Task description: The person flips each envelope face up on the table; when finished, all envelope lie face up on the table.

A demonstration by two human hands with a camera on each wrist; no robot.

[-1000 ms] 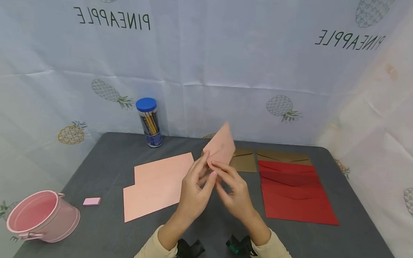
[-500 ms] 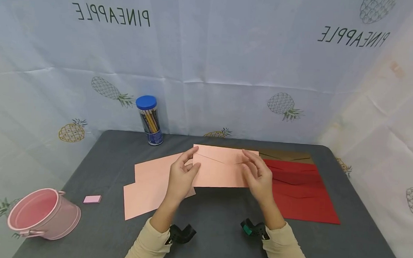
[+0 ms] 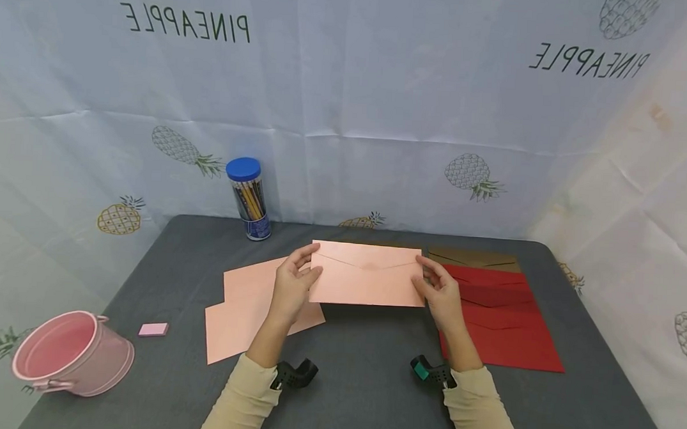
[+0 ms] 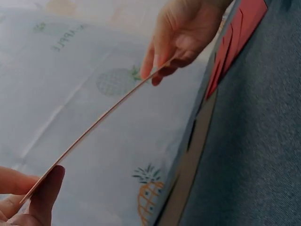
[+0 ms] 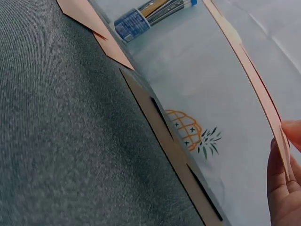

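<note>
Head view: a pale pink envelope point(image 3: 366, 274) is held level above the grey table point(image 3: 365, 382), its back toward the camera, the pointed flap folded shut along the top. It is thin and slightly bowed, as the left wrist view shows edge-on point(image 4: 94, 127).

From the left: one pink bucket point(image 3: 72, 355), one small pink eraser point(image 3: 153, 329), one blue-capped tube of pencils point(image 3: 249, 201), two more pink envelopes point(image 3: 241, 312) lying overlapped on the table, the one in the hands, at least one brown envelope point(image 3: 473, 258) at the back, and a fanned stack of red envelopes point(image 3: 500, 317), about four.

The left hand point(image 3: 291, 288) pinches the envelope's left short edge, thumb in front, fingers behind. The right hand point(image 3: 440, 294) pinches the right short edge likewise, so the envelope spans between them.
</note>
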